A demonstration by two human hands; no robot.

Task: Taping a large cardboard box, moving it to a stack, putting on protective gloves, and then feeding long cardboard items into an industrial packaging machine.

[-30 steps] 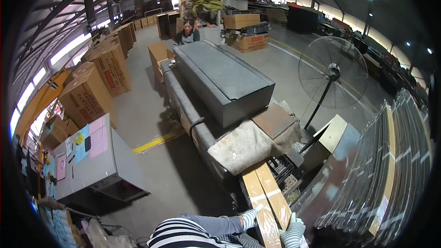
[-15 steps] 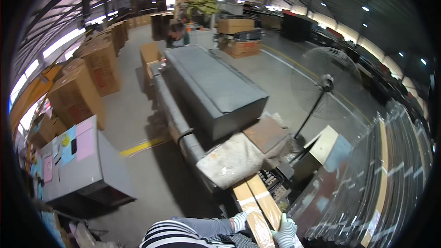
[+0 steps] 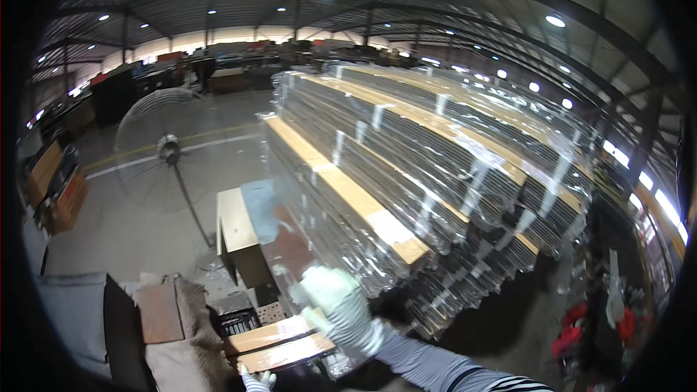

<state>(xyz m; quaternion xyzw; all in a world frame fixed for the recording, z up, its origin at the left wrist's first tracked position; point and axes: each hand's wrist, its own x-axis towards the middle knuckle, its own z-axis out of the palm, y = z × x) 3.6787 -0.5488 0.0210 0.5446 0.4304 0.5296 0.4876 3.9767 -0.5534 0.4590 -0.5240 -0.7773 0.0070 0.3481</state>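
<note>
Two long, narrow brown cardboard packages, a far one (image 3: 268, 335) and a near one (image 3: 287, 353), lie side by side at the lower middle, with shiny clear film over them. My left hand (image 3: 258, 380), in a striped glove, shows at the bottom edge against the near package, fingers apart; the rest of it is cut off. Over the packages' right ends is my right hand (image 3: 340, 308), in a pale striped glove. Motion smears its fingers, so whether it grips anything is unclear.
A large stack of film-wrapped long panels (image 3: 385, 174) with cardboard strips fills the centre and right. A standing fan (image 3: 168, 149) is at left. Brown cloth (image 3: 192, 334) and a dark grey box (image 3: 83, 327) sit lower left; a cream-topped cabinet (image 3: 238, 225) stands beside the stack.
The view has swung to the right, bringing the wrapped stack to the middle. My right hand has moved from the package's side to above its right end; my left hand stays by the packages.
</note>
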